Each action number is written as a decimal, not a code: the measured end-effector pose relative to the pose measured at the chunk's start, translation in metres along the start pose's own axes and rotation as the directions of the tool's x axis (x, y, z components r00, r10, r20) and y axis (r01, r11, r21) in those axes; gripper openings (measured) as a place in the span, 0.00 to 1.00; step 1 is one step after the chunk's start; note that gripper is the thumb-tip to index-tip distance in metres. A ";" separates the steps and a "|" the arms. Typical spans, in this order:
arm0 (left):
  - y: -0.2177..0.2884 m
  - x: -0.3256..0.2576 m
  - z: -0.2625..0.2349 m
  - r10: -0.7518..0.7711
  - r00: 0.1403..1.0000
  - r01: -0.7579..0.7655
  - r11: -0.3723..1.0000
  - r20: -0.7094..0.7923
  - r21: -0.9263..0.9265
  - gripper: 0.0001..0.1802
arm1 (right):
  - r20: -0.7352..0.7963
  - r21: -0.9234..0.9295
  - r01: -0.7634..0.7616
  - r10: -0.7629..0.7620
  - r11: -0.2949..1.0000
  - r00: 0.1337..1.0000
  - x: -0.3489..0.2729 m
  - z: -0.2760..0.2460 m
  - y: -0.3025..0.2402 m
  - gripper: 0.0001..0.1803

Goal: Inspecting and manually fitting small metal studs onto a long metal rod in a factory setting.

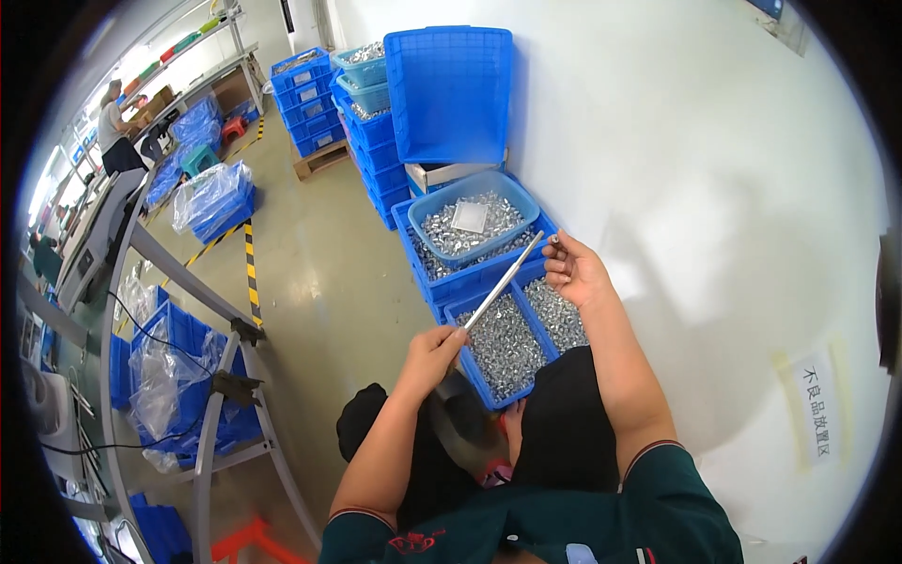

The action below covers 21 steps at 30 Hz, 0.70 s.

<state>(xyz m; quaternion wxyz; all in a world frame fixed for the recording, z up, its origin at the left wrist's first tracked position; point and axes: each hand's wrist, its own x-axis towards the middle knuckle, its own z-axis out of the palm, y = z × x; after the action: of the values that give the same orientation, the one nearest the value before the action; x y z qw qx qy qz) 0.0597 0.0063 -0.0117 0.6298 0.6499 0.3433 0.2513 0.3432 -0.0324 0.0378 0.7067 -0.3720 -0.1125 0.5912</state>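
Note:
My left hand [438, 357] is closed round the lower end of a slim silver metal rod [500, 285], which slants up and to the right over the bins. Close to the rod's far end, my right hand [576, 270] pinches a small metal part [554, 241] between thumb and fingers; its exact kind is too small to tell. Below both hands lies a blue divided bin [481, 384] filled with many small shiny metal parts [507, 348]. Just beyond it, a light blue basin [528, 202] of similar metal parts rests on another blue bin, with a small whitish square piece [470, 217] on the parts.
A large blue crate [449, 94] stands upright behind the basin, beside stacked blue crates [310, 103]. To my right is a white wall [714, 113]. A grey metal frame [202, 470] and plastic-wrapped blue crates [178, 376] are on my left. Another person [117, 132] stands at the far left.

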 end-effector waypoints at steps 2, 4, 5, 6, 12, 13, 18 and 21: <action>0.003 -0.006 -0.003 -0.033 0.999 0.033 0.999 0.022 0.000 0.15 | -0.013 -0.003 0.008 -0.008 1.000 1.000 -0.001 -0.001 -0.002 0.12; 0.003 -0.011 -0.007 -0.027 0.999 0.027 1.000 0.032 0.011 0.15 | 0.021 -0.026 -0.026 0.027 0.999 0.999 -0.002 0.002 -0.002 0.12; 0.001 -0.012 -0.009 -0.031 0.999 0.030 0.999 0.031 0.016 0.15 | 0.022 -0.021 -0.028 0.029 0.999 0.999 -0.003 0.005 0.000 0.12; -0.001 -0.014 -0.012 -0.026 0.999 0.025 0.999 0.030 0.036 0.16 | 0.035 -0.083 -0.031 0.034 0.996 0.999 -0.003 0.008 0.002 0.11; -0.006 -0.022 -0.018 -0.036 0.999 0.035 0.998 0.003 0.047 0.16 | 0.124 -0.238 0.016 0.015 0.971 0.992 -0.008 0.023 0.009 0.08; -0.006 -0.023 -0.020 -0.047 0.999 0.048 0.998 -0.008 0.041 0.15 | 0.143 -0.264 0.067 -0.030 0.962 0.989 -0.008 0.026 0.011 0.07; -0.005 -0.028 -0.026 -0.090 0.995 0.091 0.996 -0.037 0.022 0.15 | 0.111 -0.368 0.096 -0.058 0.925 0.992 -0.011 0.037 0.017 0.06; -0.009 -0.029 -0.027 -0.099 0.994 0.099 0.995 -0.049 0.006 0.16 | 0.107 -0.460 0.144 -0.106 0.876 0.989 -0.009 0.038 0.017 0.06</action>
<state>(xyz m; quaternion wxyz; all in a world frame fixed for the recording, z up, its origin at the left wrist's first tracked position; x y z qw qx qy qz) 0.0193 0.0011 -0.0155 0.6302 0.6285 0.3912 0.2340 0.3046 -0.0257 0.0556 0.6284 -0.4993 -0.3025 0.5141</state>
